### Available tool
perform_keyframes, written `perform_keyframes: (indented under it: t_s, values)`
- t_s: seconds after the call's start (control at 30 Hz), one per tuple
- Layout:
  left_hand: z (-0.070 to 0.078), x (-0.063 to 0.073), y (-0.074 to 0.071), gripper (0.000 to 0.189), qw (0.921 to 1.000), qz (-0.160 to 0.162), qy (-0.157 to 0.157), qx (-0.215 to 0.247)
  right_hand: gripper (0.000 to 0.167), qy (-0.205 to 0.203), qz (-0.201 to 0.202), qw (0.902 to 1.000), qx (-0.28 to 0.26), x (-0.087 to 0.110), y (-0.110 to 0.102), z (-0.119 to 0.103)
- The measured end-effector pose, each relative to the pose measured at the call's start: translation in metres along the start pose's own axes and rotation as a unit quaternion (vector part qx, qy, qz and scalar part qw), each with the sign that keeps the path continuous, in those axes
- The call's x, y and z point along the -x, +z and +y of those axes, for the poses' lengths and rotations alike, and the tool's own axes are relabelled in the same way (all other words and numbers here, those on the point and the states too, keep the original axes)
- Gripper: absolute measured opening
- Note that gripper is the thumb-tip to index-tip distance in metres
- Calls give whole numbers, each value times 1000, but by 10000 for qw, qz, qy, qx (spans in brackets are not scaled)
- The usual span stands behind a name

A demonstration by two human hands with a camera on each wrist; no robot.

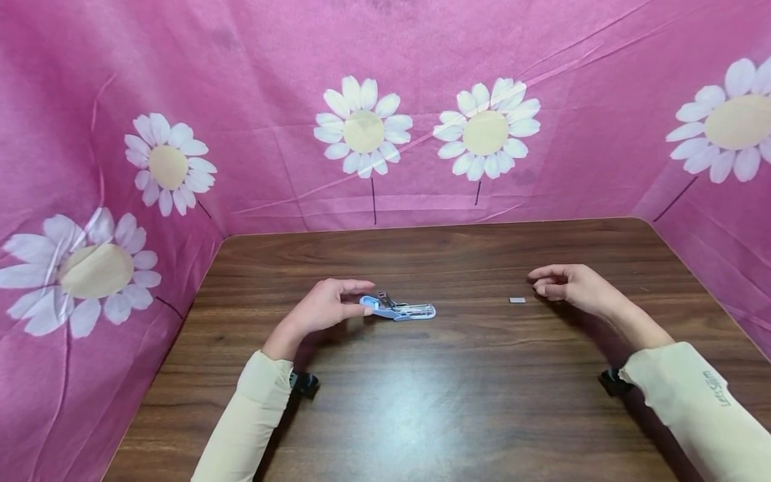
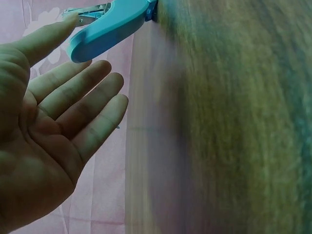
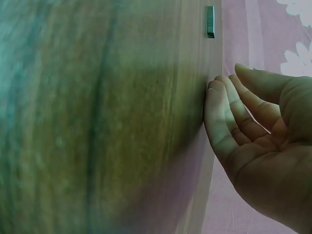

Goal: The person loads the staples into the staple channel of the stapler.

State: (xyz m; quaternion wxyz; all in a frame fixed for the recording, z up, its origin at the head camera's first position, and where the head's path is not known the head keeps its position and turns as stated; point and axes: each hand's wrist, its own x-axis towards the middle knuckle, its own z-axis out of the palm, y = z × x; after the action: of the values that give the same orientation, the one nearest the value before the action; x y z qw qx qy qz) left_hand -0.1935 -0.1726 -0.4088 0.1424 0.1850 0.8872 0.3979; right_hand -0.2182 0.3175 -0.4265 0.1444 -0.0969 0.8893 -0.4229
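Note:
An opened light-blue stapler [image 1: 400, 310] lies on the table, its cover folded back toward my left hand [image 1: 328, 302] and its metal parts exposed. At the cover's raised end [image 2: 85, 46], my left hand lightly pinches between thumb and index finger, while the other fingers stay extended below in the left wrist view. A small grey strip of staples [image 1: 517, 300] rests on the wood to the right of the stapler. Just right of that strip hovers my right hand [image 1: 569, 288], fingers loosely bent and nothing held. In the right wrist view the strip [image 3: 210, 22] appears beyond the fingertips.
The brown wooden table [image 1: 409, 388] runs back to a pink cloth [image 1: 271, 87] printed with large white flowers, which hangs behind it and at both sides. Black wrist cameras are strapped beneath both forearms, the left one [image 1: 306, 384] close over the tabletop.

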Motion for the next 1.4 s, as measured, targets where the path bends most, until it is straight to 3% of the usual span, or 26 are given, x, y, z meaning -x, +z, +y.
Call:
perform_keyframes:
  t_s: [0.5, 1.4]
  values:
    - [2, 0, 3, 47, 9998, -32, 36, -175, 35, -70, 333, 9916, 1251, 1, 11, -9]
    - [-2, -4, 9, 42, 9997, 70, 6, -250, 27, -55, 393, 9881, 1489, -2, 21, -14]
